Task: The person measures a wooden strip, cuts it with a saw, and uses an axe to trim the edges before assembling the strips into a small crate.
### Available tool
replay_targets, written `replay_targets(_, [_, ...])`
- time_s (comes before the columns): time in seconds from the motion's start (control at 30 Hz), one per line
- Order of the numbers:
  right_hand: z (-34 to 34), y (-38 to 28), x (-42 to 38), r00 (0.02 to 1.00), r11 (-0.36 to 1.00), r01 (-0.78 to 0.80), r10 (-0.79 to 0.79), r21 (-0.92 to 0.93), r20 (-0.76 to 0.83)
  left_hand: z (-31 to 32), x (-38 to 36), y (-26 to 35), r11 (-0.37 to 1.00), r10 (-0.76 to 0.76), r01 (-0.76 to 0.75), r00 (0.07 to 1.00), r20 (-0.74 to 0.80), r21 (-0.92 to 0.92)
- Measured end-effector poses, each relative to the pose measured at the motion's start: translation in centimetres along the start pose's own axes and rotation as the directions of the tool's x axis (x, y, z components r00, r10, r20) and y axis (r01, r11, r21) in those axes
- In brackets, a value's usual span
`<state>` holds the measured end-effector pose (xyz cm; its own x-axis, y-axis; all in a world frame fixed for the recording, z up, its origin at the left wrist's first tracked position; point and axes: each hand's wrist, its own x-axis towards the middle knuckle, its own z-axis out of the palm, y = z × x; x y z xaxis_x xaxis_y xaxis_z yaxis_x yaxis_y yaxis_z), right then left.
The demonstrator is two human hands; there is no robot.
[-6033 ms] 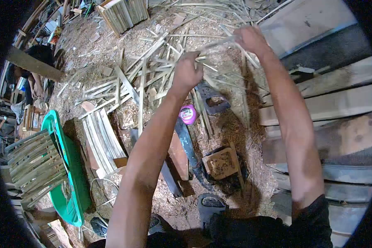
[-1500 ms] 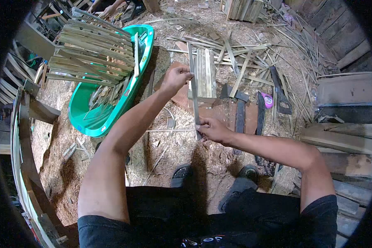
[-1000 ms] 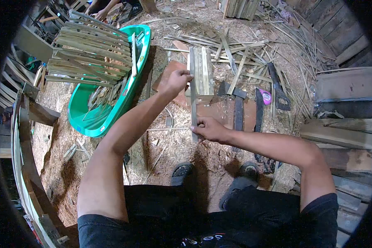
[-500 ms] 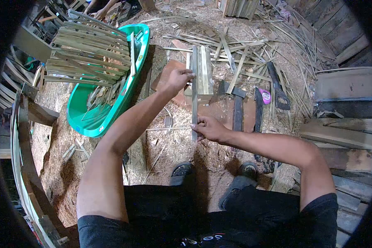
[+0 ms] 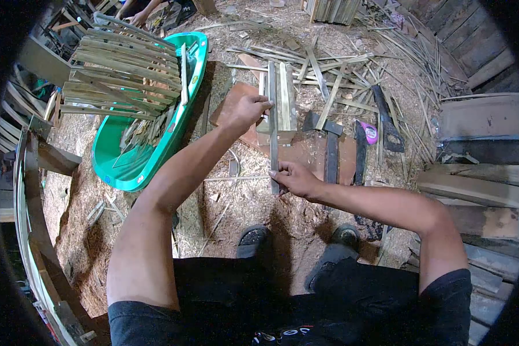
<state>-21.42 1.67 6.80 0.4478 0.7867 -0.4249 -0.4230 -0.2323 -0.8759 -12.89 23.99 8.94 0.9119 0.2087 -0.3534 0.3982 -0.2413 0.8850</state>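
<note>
Wooden strip (image 5: 273, 138) in a two-handed pinch

Left hand (image 5: 252, 111) pinches beyond its middle, right hand (image 5: 295, 179) its near end, with a slat stack (image 5: 285, 98) behind. Shirt lettering (image 5: 290, 333) shows partially; the pink tape measure (image 5: 369, 133) (tiny print) is unreadable. Sawdust floor (image 5: 236, 205) surrounds the shoes (image 5: 255, 237); a green tub (image 5: 134, 183) borders the left.

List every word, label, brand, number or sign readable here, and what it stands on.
No text can be read.
Pink tape measure: label print, too small and blurred.
Black shirt: lettering, incomplete and too unclear to read.
Green tub: rim stickers, too small to make out.
</note>
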Motion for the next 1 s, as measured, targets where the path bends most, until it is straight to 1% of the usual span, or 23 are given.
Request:
replay_targets(0.1, [0.1, -0.2, -0.4, 0.996, 0.999, 0.021, -0.023, -0.028, -0.088, 0.0, 0.3, -0.4, 1.000, 0.004, -0.004, 1.000, 0.018, 0.019])
replay_targets(0.2, [-0.4, -0.3, -0.6, 0.993, 0.999, 0.050, -0.050, -0.004, -0.107, 0.4, 1.5, -1.5, 0.997, -0.017, 0.017, 1.000, -0.004, 0.074])
replay_targets(0.3, [-0.9, 0.2, -0.2, 0.994, 0.998, 0.036, -0.029, 0.059, -0.106, 0.7, 2.5, -2.5, 0.992, -0.014, 0.014, 1.000, -0.001, 0.124])
replay_targets(0.4, [-1.2, 0.5, -0.4, 0.995, 0.999, 0.009, -0.006, 0.031, -0.100, 1.2, 2.1, -1.8, 0.989, -0.045, 0.043, 0.999, 0.012, 0.141])
replay_targets(0.5, [-1.4, 0.5, -0.3, 0.995, 0.999, 0.016, -0.019, -0.029, -0.099, 1.2, 1.6, -0.8, 0.991, -0.126, 0.124, 0.991, 0.040, 0.049])
replay_targets(0.6, [-1.4, 0.6, -0.5, 0.995, 1.000, 0.028, -0.027, 0.002, -0.091, 1.2, 1.7, -1.0, 0.993, -0.104, 0.101, 0.994, 0.046, 0.059])
replay_targets(0.7, [-1.5, 0.5, -0.5, 0.995, 1.000, 0.020, -0.022, -0.020, -0.095, 1.1, 1.9, -1.4, 0.995, -0.084, 0.079, 0.994, 0.065, 0.066])
replay_targets(0.8, [-1.5, 0.7, -0.4, 0.996, 1.000, 0.019, -0.018, 0.020, -0.088, 1.0, 2.5, -1.9, 0.993, -0.068, 0.061, 0.996, 0.063, 0.105])
replay_targets(0.9, [-1.6, 0.9, -0.2, 0.996, 0.999, 0.030, -0.028, 0.025, -0.079, 1.2, 2.3, -1.9, 0.991, -0.086, 0.081, 0.995, 0.041, 0.105])
replay_targets(1.0, [-1.6, 1.0, -0.2, 0.996, 0.999, 0.027, -0.026, 0.019, -0.081, 1.3, 2.1, -1.7, 0.997, -0.056, 0.055, 0.998, 0.025, 0.047])
